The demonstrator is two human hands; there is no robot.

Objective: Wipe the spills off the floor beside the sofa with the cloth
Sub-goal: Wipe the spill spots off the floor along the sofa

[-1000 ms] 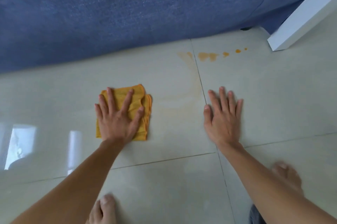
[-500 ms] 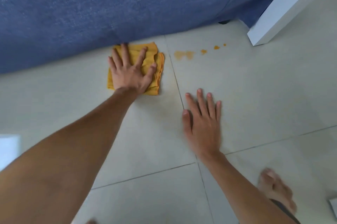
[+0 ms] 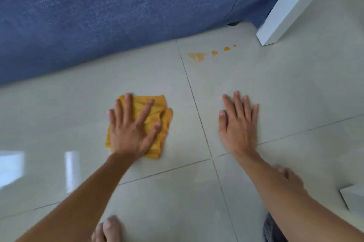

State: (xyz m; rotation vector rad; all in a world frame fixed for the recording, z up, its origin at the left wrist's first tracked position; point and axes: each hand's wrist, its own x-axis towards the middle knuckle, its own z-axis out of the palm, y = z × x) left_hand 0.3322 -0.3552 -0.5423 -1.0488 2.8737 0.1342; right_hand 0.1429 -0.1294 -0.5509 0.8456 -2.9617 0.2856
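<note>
Left hand point(image 3: 131, 133) lies flat, fingers spread, pressing the cloth point(image 3: 157, 117); remaining spills point(image 3: 198, 56) lie far-right of it, beside the sofa point(image 3: 118, 15).

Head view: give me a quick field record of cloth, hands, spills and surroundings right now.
cloth: folded orange cloth, flat on pale tiled floor
left hand: left hand spread flat on the cloth
right hand: right hand flat on bare tile, empty
spills: orange smear and three drops near blue fabric sofa, apart from the cloth
nearby: white panel right of the spills
</note>
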